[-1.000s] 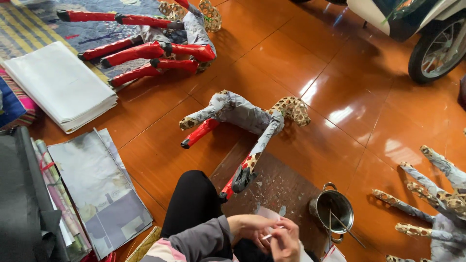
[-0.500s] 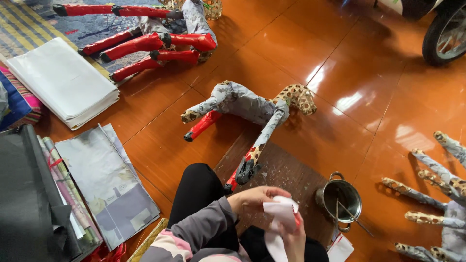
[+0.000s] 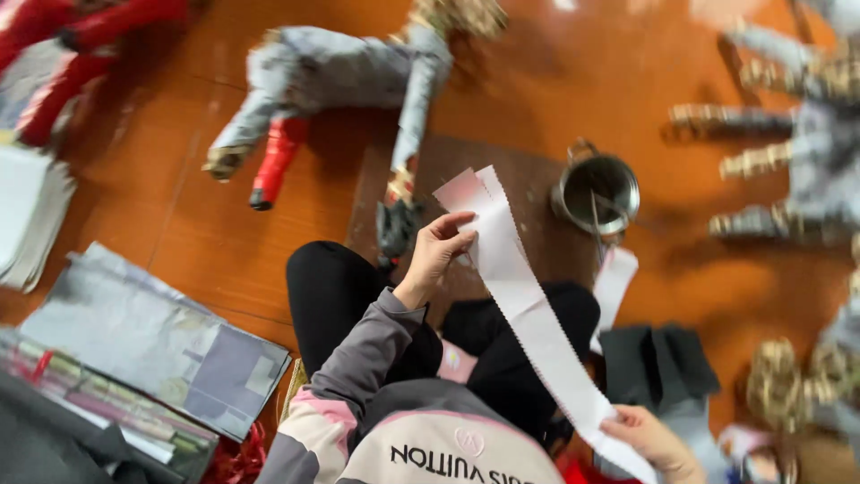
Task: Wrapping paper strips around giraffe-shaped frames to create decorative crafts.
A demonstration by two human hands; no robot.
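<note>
- Your left hand [image 3: 436, 257] pinches the upper end of a long white paper strip [image 3: 528, 314] — its fingers [image 3: 459, 235] are closed on the paper's edge, thumb side toward you, so the end stays lifted off the floor.
- Your right hand [image 3: 649, 439] grips the lower end of the same strip near your hip, fingers curled shut around it. With the two hands well apart, the strip is drawn out taut and slanting across your lap, which keeps its saw-toothed edges flat and easy to look over.
- The strip hangs over your black-trousered knees and above a dark board [image 3: 466, 206] lying on the orange tiled floor [image 3: 269, 242]; it touches nothing but your hands, as far as the view shows.
- A small metal pot [image 3: 597, 190] with a stick standing in it sits at the far right corner of the board, within reach of the strip's upper end — likely a paste pot, though its contents are not clear.
- A grey papered animal figure with one red leg [image 3: 331, 85] lies on its side just beyond the board, legs pointing toward you.
- More such figures [image 3: 797, 152] lie to the right, blurred.
- Stacked paper sheets [image 3: 152, 332] rest on the floor at your left, close by.
</note>
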